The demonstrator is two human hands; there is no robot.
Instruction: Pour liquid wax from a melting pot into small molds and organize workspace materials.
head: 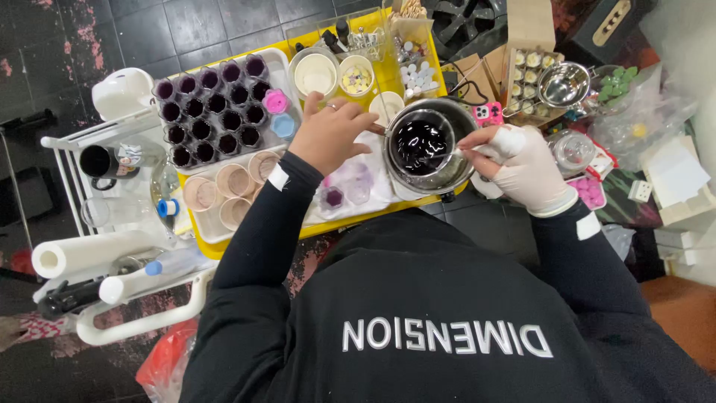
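A glass jug [420,142] of dark purple liquid sits inside a metal pot [455,175] on the yellow tray table [388,75]. My left hand [327,133], bare with a ring, reaches over a clear mould [350,186] and grips the jug's thin handle at its left rim. My right hand [526,168], in a white glove, pinches a thin stirrer [453,151] whose tip dips into the dark liquid. My black sleeves and chest fill the lower frame.
A white tray holds several small cups of dark purple fill [216,112] and beige-filled cups [233,181]. White bowls [315,73] stand behind. A paper roll [89,254] lies on the left, with a metal bowl [563,83] and a pink phone [488,113] on the right.
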